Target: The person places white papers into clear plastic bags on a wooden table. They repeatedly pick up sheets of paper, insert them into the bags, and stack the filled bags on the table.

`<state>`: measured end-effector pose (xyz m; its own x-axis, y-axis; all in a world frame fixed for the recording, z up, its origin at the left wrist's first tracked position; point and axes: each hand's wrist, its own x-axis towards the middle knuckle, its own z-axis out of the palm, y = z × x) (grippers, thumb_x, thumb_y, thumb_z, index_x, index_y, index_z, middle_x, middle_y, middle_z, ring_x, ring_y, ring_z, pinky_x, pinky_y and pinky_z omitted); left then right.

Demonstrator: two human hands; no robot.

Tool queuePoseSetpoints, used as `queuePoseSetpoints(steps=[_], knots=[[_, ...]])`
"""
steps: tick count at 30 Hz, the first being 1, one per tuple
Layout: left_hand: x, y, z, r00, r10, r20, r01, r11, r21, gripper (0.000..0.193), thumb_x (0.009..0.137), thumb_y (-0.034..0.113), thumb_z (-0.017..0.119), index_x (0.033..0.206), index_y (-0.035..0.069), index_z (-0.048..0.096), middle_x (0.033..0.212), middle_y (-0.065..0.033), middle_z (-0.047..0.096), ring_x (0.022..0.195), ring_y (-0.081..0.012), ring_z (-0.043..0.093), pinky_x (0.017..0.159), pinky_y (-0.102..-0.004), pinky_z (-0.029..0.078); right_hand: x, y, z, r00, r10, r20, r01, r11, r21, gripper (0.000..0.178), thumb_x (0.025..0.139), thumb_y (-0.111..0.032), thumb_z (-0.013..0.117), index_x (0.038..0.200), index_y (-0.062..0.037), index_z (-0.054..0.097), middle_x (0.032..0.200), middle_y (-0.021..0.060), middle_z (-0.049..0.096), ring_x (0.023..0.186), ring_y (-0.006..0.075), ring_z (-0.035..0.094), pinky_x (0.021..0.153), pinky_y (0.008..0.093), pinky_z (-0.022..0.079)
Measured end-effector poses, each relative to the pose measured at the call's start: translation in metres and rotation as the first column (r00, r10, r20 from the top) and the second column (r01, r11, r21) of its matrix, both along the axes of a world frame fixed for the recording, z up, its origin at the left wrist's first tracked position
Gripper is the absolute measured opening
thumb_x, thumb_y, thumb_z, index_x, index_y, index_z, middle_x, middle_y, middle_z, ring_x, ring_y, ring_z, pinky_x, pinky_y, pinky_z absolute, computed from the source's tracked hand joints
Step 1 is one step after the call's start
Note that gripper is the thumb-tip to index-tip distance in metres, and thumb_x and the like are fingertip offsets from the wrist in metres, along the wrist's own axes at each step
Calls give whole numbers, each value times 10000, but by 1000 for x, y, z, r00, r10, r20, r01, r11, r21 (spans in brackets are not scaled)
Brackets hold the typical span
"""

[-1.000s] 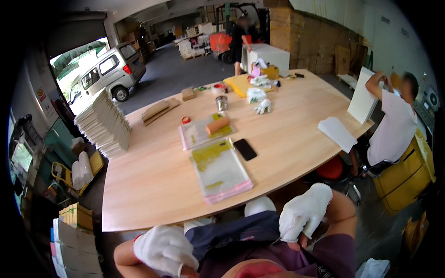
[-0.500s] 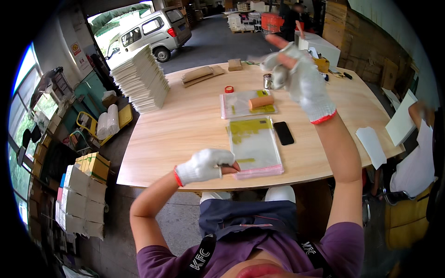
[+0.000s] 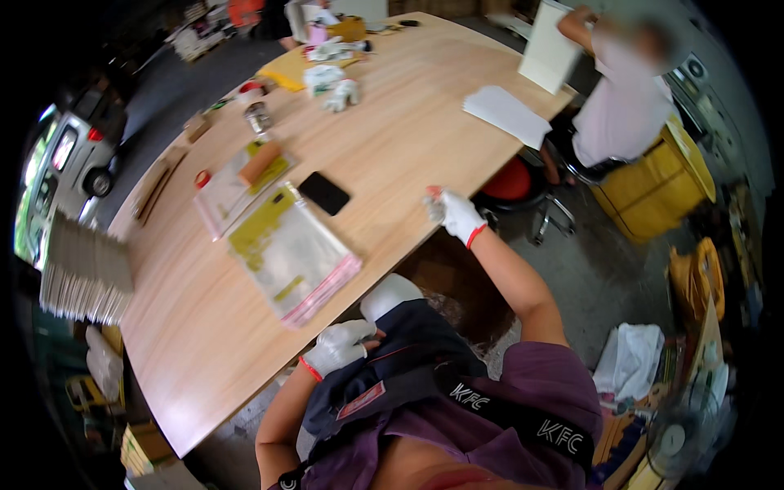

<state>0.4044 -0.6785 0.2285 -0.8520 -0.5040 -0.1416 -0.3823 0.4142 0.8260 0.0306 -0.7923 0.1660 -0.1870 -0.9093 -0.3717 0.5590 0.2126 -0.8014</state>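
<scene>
Bags (image 3: 287,249) lengthwise diagonal; pink end (image 3: 325,291) lower right

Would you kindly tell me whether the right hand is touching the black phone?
Apart: the head view shows tabletop between the right hand and black phone.

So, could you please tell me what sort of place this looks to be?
Probably a packing workshop or small warehouse: clear plastic bags lie piled on a large wooden worktable, a tall stack of pale flat sheets stands at the left, and a silver van is visible beyond.
</scene>
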Motion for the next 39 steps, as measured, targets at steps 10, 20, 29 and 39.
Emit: queuePoseSetpoints(steps=[10,20,29,39], knots=[[-225,-133,-67,982,164,97,-64,765,-641,720,707,314,738,1334,116,446,1423,-192,350,1338,-366,291,1105,-494,218,-267,-31,-10,794,-590,-145,598,802,10,82,901,-238,522,963,-185,527,533,-43,247,390,85,211,358,258,150],[-258,-154,-89,983,183,10,-123,701,-703,634,593,161,740,1199,93,564,1342,-190,425,1280,-393,346,1062,-579,241,-397,-83,-45,704,-586,-402,683,713,158,184,836,-351,647,827,-208,530,568,-37,217,380,104,212,347,261,141],[-264,-164,-82,986,149,78,-59,744,-665,712,569,187,745,1247,113,541,1362,-180,409,1285,-386,342,1069,-565,244,-476,-95,-116,788,-561,-255,575,818,-20,230,894,-197,589,1112,-128,569,1042,31,639,882,253,624,671,400,498],[-262,-157,-79,986,161,41,-85,705,-704,612,590,191,728,1175,92,576,1344,-178,440,1275,-378,364,1055,-561,264,-387,-79,-71,817,-536,-215,563,821,93,223,879,-138,554,1099,-151,524,1014,29,618,859,230,635,589,360,552]])
